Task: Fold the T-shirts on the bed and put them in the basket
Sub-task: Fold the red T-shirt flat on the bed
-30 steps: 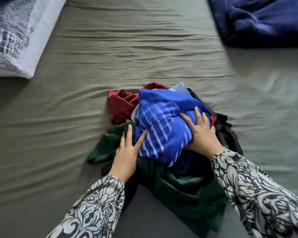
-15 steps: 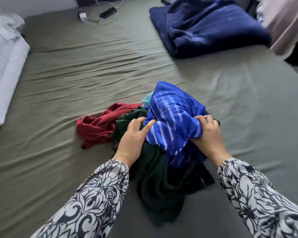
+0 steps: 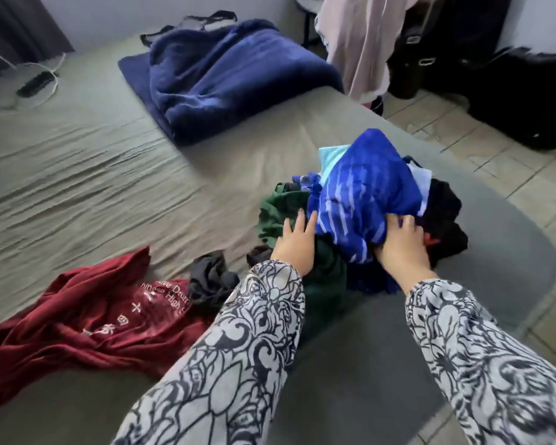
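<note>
A heap of T-shirts sits near the right corner of the olive bed (image 3: 77, 175). On top is a blue shirt with white stripes (image 3: 363, 200); a dark green shirt (image 3: 280, 207) and black garments (image 3: 443, 207) lie under it. My left hand (image 3: 294, 244) presses the heap's left side, on the green shirt, fingers spread against the blue one. My right hand (image 3: 398, 245) grips the heap at the blue shirt's lower right edge. A dark red shirt with white lettering (image 3: 87, 319) lies apart on the left, a small black garment (image 3: 211, 281) beside it. No basket is in view.
A folded navy blanket (image 3: 225, 78) lies at the far side of the bed. A cable and a dark device (image 3: 34, 85) rest at the far left. Right of the bed are tiled floor (image 3: 495, 162), black luggage (image 3: 520, 91) and hanging pale pink cloth (image 3: 360, 43).
Both hands have carried the heap to the right, toward the bed's corner. The red shirt and a small black garment dropped out and stayed behind on the left. The view swung right.
</note>
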